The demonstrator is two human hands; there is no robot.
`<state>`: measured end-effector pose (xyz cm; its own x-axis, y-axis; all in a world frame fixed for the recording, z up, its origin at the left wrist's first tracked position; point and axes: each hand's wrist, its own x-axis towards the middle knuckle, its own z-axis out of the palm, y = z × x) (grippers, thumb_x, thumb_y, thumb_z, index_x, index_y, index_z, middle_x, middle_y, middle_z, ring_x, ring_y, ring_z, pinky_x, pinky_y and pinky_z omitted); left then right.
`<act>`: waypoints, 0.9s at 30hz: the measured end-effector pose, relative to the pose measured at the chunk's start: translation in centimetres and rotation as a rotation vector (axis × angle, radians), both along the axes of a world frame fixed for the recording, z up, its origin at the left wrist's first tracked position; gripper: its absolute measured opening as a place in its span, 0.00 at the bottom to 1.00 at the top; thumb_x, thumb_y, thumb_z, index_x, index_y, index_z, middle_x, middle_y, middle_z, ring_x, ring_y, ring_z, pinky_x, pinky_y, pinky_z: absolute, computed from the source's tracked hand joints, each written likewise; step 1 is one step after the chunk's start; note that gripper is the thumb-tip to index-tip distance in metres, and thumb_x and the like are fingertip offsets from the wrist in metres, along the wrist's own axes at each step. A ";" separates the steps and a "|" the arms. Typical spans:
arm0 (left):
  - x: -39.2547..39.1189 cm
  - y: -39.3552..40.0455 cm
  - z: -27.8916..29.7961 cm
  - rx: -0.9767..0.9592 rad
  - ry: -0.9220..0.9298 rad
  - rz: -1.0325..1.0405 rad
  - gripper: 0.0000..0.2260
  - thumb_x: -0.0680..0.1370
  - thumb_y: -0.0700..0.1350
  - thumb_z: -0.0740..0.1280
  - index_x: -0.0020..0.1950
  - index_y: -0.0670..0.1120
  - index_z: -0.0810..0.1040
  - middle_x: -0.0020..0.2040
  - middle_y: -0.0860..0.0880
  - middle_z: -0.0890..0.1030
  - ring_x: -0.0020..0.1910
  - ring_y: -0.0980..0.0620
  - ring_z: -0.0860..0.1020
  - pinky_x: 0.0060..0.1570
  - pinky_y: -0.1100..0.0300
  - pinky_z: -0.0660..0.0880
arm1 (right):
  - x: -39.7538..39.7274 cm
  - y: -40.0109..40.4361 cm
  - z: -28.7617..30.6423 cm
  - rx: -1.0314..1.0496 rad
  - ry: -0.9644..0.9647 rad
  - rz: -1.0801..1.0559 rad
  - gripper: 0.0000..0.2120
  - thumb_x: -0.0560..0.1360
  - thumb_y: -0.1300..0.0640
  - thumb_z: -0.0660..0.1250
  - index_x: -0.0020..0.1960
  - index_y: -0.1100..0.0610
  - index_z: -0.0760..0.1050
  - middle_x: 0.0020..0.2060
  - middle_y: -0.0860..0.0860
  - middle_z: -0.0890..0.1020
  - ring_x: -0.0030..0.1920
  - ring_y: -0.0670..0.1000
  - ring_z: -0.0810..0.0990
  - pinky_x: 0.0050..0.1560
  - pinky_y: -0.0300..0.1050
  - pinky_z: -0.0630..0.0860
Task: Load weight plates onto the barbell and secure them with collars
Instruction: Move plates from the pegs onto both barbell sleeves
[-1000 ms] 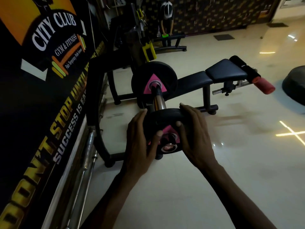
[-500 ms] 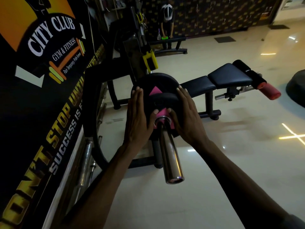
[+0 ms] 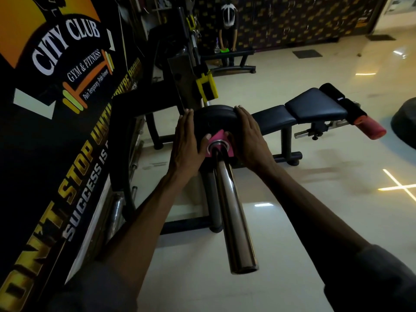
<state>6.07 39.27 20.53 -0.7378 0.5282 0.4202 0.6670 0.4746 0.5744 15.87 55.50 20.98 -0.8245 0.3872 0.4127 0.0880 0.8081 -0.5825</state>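
A small black weight plate (image 3: pixel 211 122) with a pink triangle around its hub (image 3: pixel 219 145) sits far up the chrome barbell sleeve (image 3: pixel 234 212), pressed against a second black plate behind it. My left hand (image 3: pixel 186 143) lies flat on the plate's left side, thumb on the pink patch. My right hand (image 3: pixel 249 136) grips the plate's right edge, fingers over the rim. The bare sleeve runs toward me and ends at lower centre. No collar shows in view.
A black banner wall (image 3: pixel 56 109) stands close on the left, with spare bars (image 3: pixel 117 210) leaning at its foot. The rack frame with a yellow hook (image 3: pixel 206 87) is behind the plates. A black bench with a red roller (image 3: pixel 315 109) stands to the right. A person bends over a far bench (image 3: pixel 228 34).
Both hands have slid the small plate from the sleeve's near end all the way up against the inner plate. The sleeve is now bare along its length.
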 end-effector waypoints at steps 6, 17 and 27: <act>2.8 -2.2 1.5 -0.007 -0.097 -0.018 0.36 0.85 0.55 0.62 0.85 0.45 0.46 0.85 0.44 0.48 0.84 0.45 0.49 0.79 0.40 0.59 | 2.8 -1.2 0.9 0.010 -0.044 0.032 0.40 0.80 0.53 0.68 0.83 0.61 0.49 0.83 0.59 0.53 0.82 0.60 0.55 0.79 0.62 0.63; 14.7 -10.5 -0.5 -0.021 -0.176 -0.084 0.34 0.83 0.57 0.62 0.85 0.48 0.52 0.85 0.48 0.53 0.84 0.49 0.50 0.80 0.43 0.57 | 14.5 -8.0 -0.5 0.033 0.012 -0.084 0.31 0.84 0.45 0.61 0.82 0.55 0.58 0.82 0.54 0.59 0.79 0.52 0.64 0.75 0.55 0.70; 22.7 -16.3 -2.6 -0.016 -0.109 -0.252 0.35 0.81 0.60 0.63 0.84 0.50 0.55 0.84 0.49 0.56 0.83 0.49 0.53 0.78 0.40 0.63 | 26.9 -16.0 -1.8 0.026 -0.069 -0.302 0.31 0.84 0.42 0.60 0.81 0.54 0.59 0.81 0.52 0.62 0.80 0.53 0.64 0.75 0.58 0.70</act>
<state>28.79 22.94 17.91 -0.6229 0.7067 0.3357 0.6995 0.3109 0.6435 42.72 39.51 19.15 -0.7002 0.6090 0.3726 0.3651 0.7539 -0.5461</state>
